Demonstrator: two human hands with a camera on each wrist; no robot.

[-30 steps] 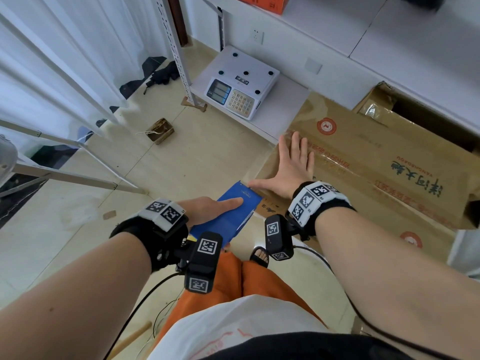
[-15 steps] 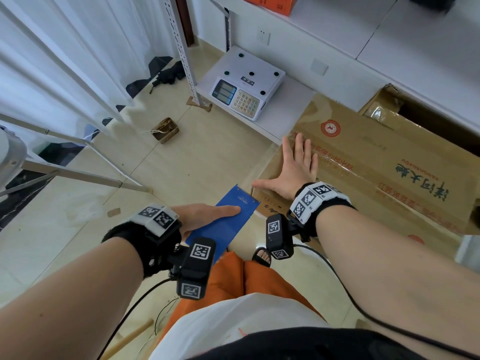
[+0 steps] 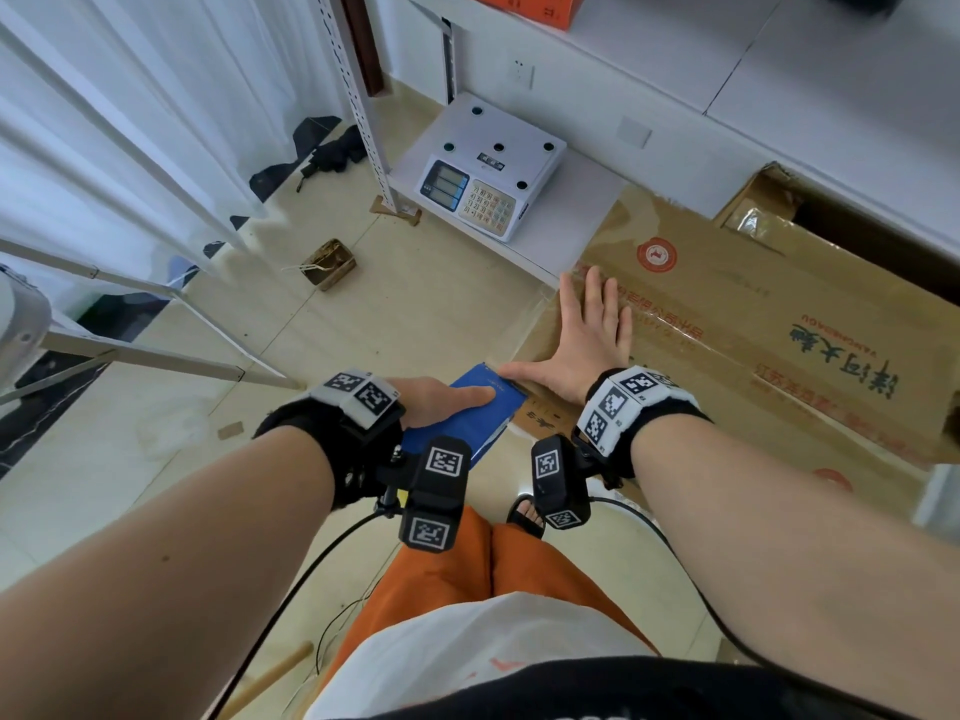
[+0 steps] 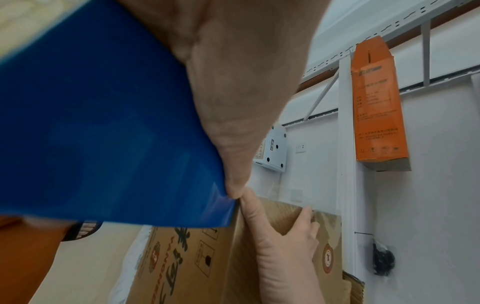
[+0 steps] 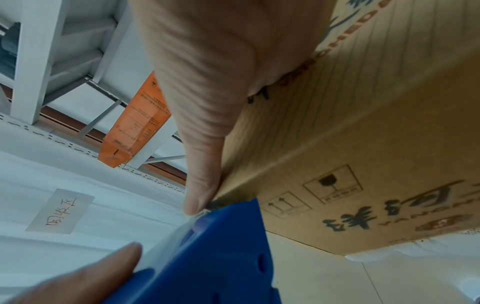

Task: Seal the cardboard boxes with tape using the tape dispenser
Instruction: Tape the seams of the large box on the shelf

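A large brown cardboard box (image 3: pixel 753 283) lies on the floor at the right, with clear tape (image 3: pixel 696 335) along its top seam. My right hand (image 3: pixel 587 330) rests flat on the box top near its left end, fingers straight and thumb spread along the edge. My left hand (image 3: pixel 441 402) grips the blue tape dispenser (image 3: pixel 467 428) and holds its front end against the box's near left corner, right under my right thumb. In the right wrist view the blue tape dispenser (image 5: pixel 221 257) meets the box (image 5: pixel 363 144) below the thumb. The roll itself is hidden.
A white weighing scale (image 3: pixel 488 189) sits on a low white shelf (image 3: pixel 576 226) just beyond the box. Another opened carton (image 3: pixel 769 205) stands behind it. An orange box (image 4: pixel 376 102) is on the rack above. Metal stand legs (image 3: pixel 156 350) cross the tiled floor at the left.
The left hand dipped slightly away with the dispenser, then brought it back up against the box corner. The right hand stayed flat on the box top.
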